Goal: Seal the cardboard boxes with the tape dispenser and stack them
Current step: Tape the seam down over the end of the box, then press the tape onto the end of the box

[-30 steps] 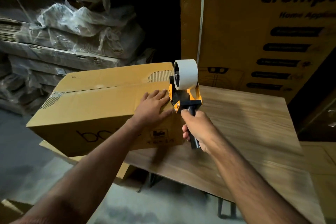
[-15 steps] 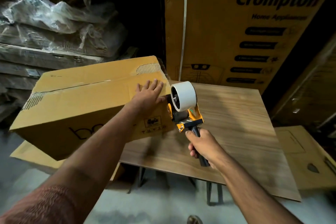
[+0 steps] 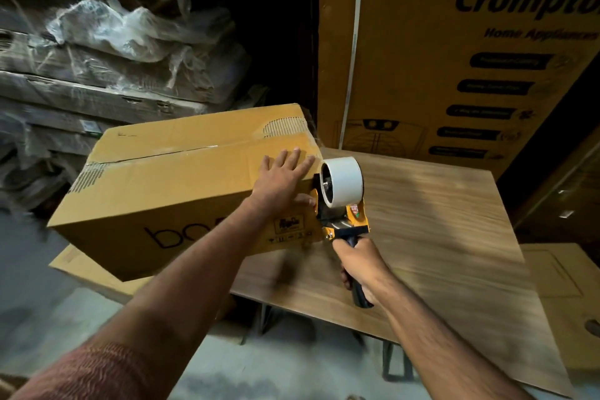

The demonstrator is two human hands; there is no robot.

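Since the earlier frame, little shifted: tape dispenser (image 3: 341, 204) now tight against the right end of the cardboard box (image 3: 181, 191). Left hand (image 3: 281, 178) flat, fingers spread, pressing the box's top at frame centre. Right hand (image 3: 358, 266) curled round the dispenser's black handle, lower right of centre. Box resting on the wooden table (image 3: 438, 237), overhanging its left edge.

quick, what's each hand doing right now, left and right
Left hand: open, fingers flat, pressing on the cardboard box.
Right hand: closed around the handle of the tape dispenser, holding it at the box's end.
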